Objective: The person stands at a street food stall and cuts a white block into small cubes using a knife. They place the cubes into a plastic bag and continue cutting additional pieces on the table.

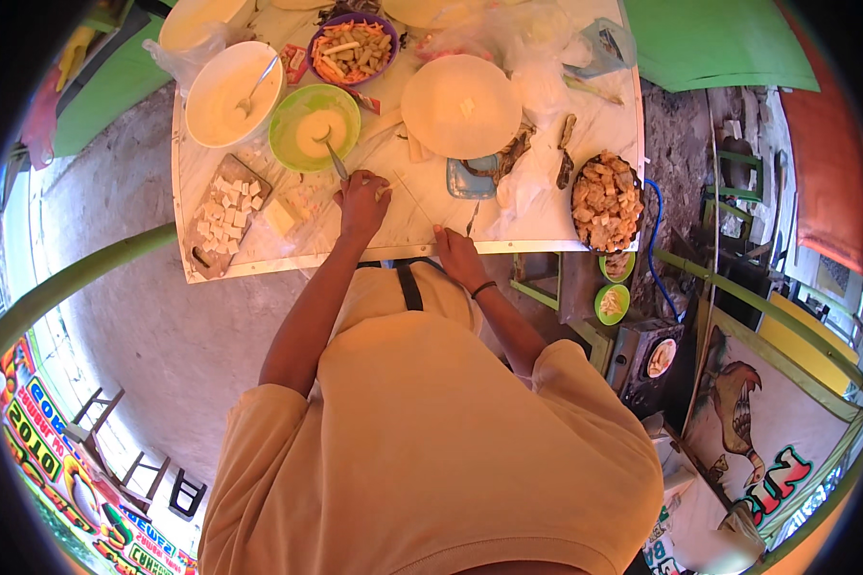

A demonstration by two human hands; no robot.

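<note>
My left hand (362, 206) is closed at the table's front, with a small pale piece showing at its fingertips. Just beyond it, a metal spoon (334, 158) leans in a lime-green bowl (286, 107) of pale batter; its handle end comes close to my fingers. At the table edge my right hand (461, 257) is closed, with a thin metal utensil (475, 218) sticking up from it; its kind is unclear. Left of my left hand lie a pale yellow block (280, 217) and a wooden board (206, 257) with white cubes.
A white bowl (204, 105) with a spoon, a purple bowl (394, 40) of cut vegetables and a round pale plate (422, 96) stand farther back. A blue dish (458, 182) and plastic bags (537, 96) lie right of centre. A dark dish of chunks (606, 203) sits at the right edge.
</note>
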